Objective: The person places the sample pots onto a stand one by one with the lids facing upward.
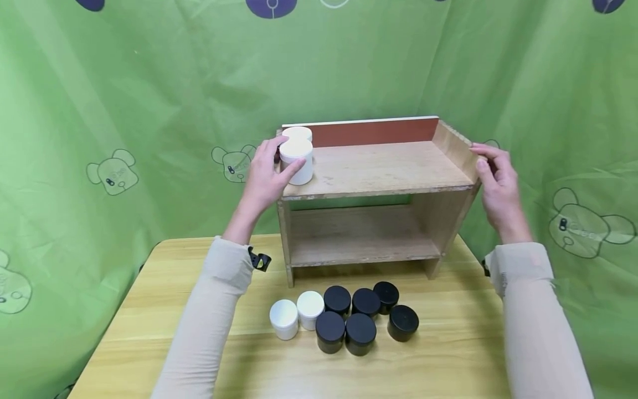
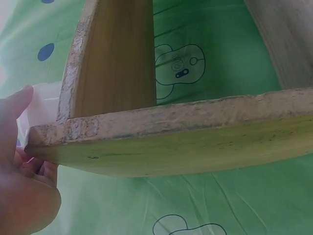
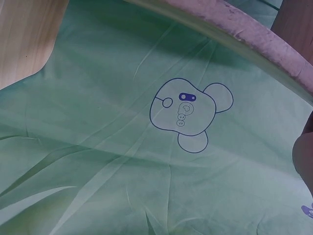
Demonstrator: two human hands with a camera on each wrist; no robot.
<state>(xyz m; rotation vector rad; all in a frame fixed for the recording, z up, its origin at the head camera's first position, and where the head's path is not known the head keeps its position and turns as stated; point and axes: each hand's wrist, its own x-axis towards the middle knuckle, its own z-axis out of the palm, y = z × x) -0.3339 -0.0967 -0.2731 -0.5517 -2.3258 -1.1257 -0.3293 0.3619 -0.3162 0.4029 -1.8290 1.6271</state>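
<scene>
Two white jars (image 1: 297,160), upper centre: your left hand (image 1: 263,176) grips front one, right hand (image 1: 500,188) pinches wooden shelf (image 1: 369,169); seemingly placing, next likely calls for release.

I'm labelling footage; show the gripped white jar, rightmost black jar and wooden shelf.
Gripped white jar (image 1: 297,148): head view, lid.
Rightmost black jar (image 1: 404,318): head view, lid.
Wooden shelf (image 1: 379,166): head view, upper board.

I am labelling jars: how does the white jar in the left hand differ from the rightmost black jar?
The left hand grips the white jar; no hand touches the black jar. The white jar is at the upper shelf, the black jar on the table. Both are upright and round.
</scene>
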